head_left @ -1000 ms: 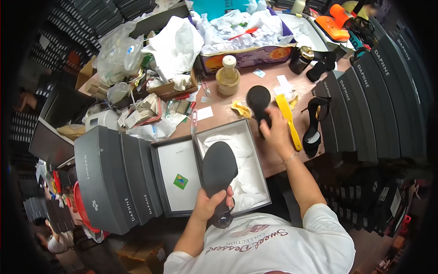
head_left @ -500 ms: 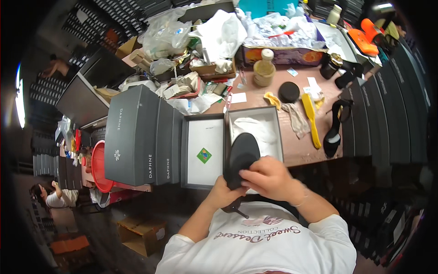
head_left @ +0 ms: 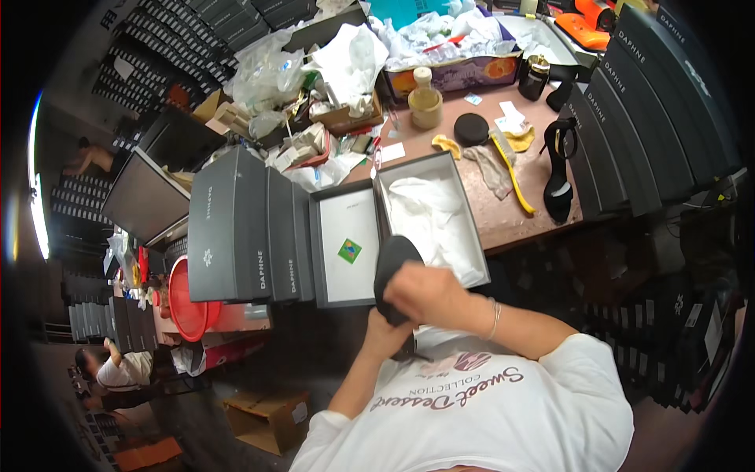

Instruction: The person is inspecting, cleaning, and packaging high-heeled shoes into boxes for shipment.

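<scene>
Black shoe [head_left: 391,263] just below centre frame, toe toward the top.
Long axis near vertical; left hand [head_left: 385,333] clamped round its lower part, blurred right hand [head_left: 429,293] covering its side, grip impossible to tell. Open shoebox [head_left: 471,216] beyond; grey boxes [head_left: 226,236] left.

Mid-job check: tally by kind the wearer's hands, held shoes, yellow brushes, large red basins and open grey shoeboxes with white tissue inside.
Wearer's hands: 2 (left hand, right hand)
Held shoe: 1
Yellow brush: 1
Large red basin: 1
Tissue-lined shoebox: 1
Total: 6
</scene>
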Action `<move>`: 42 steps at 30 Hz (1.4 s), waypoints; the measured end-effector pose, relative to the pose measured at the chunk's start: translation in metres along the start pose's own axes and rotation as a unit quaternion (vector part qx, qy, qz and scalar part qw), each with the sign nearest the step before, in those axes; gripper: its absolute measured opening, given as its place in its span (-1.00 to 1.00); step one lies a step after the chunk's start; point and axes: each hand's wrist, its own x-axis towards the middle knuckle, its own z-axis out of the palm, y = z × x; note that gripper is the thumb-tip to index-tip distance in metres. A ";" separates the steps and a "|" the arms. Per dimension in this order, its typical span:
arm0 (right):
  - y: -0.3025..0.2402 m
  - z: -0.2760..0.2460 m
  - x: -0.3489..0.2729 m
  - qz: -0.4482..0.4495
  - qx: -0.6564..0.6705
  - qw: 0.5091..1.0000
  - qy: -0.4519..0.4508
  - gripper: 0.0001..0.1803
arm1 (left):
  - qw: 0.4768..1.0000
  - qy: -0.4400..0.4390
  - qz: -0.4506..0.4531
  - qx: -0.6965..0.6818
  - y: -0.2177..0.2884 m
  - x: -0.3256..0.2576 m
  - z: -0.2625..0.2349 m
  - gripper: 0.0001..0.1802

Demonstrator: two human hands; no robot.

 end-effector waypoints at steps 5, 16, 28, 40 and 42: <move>0.029 -0.005 0.013 0.026 -0.103 0.993 0.051 -0.88 | 0.975 -0.103 -0.164 -0.108 0.001 -0.005 -0.003 -0.88; 0.011 0.016 0.008 -0.030 -0.017 0.999 0.032 -0.87 | 0.937 -0.088 -0.076 -0.330 -0.024 -0.012 -0.016 -0.43; -0.007 0.003 -0.022 -0.007 0.128 0.945 -0.301 -0.70 | 0.824 -0.014 -0.138 -0.550 -0.011 0.022 -0.052 -0.05; -0.003 0.015 -0.040 -0.085 -0.101 0.981 -0.145 -0.55 | 0.873 0.238 -0.118 -0.410 0.009 0.050 -0.036 -0.24; 0.002 -0.004 -0.054 -0.038 -0.083 0.984 -0.150 -0.57 | 0.870 0.258 -0.069 -0.415 0.002 0.046 -0.044 -0.25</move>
